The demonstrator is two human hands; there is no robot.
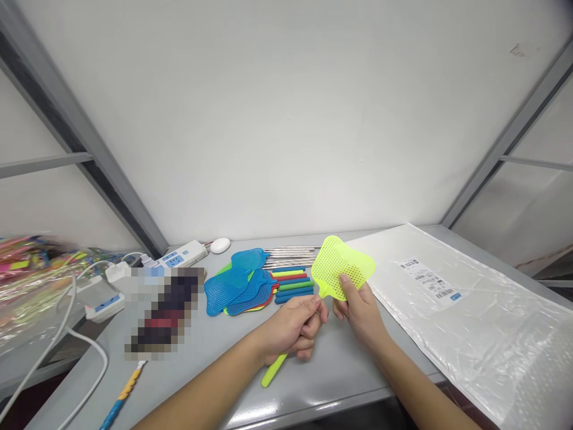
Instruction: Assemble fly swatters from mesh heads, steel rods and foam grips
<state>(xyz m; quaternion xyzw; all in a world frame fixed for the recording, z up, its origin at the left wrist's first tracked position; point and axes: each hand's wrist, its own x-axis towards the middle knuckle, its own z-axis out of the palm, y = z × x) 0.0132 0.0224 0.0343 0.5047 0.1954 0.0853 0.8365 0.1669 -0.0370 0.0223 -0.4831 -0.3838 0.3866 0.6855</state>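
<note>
A yellow-green fly swatter (332,258) is held above the front of the table, its perforated head up and its grip pointing down to the left. My left hand (293,325) is closed around its shaft, just below the neck, and hides most of it. Pinching the lower edge of the head, thumb on top, is my right hand (359,306). Behind my left hand lie coloured swatter grips (293,285) in a row. Several thin metal rods (290,255) lie beyond them. Left of these, blue swatter heads (229,289) overlap others in green, red and yellow.
A large white plastic package (430,322) with a label covers the table's right side. At left are power strips (179,255), white cables (101,352), a pixelated item (165,316) and bagged colourful goods (36,286). A white round object (220,245) sits near the wall.
</note>
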